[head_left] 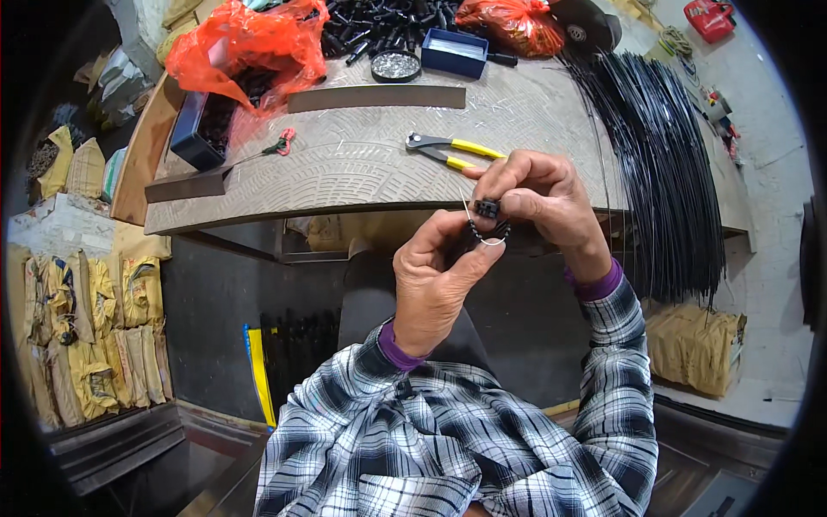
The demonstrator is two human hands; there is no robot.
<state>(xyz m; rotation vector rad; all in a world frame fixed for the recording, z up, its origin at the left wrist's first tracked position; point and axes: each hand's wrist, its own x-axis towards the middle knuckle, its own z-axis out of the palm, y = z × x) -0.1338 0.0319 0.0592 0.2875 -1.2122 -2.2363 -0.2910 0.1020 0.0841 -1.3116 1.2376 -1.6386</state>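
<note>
Just off the table's front edge, my two hands meet around small black parts. My right hand [556, 202] pinches a small black notched piece [487, 208] between thumb and fingers. Below it, my left hand [431, 280] grips a dark, ridged piece [475, 231], mostly covered by the fingers. A thin white strand [493, 242] curves past my left thumb, and its other end pokes up beside the notched piece. How the two black parts join is hidden. Beyond my hands, on the table, lie nippers [448, 151] with yellow handles.
The patterned table [362, 177] carries a flat dark strip [376, 97], red-handled scissors [281, 143], a round dish of small clear bits [395, 65] and a blue box [455, 53]. Red plastic bags [250, 52] and black parts fill the back. Long black strands [659, 164] hang over the right side.
</note>
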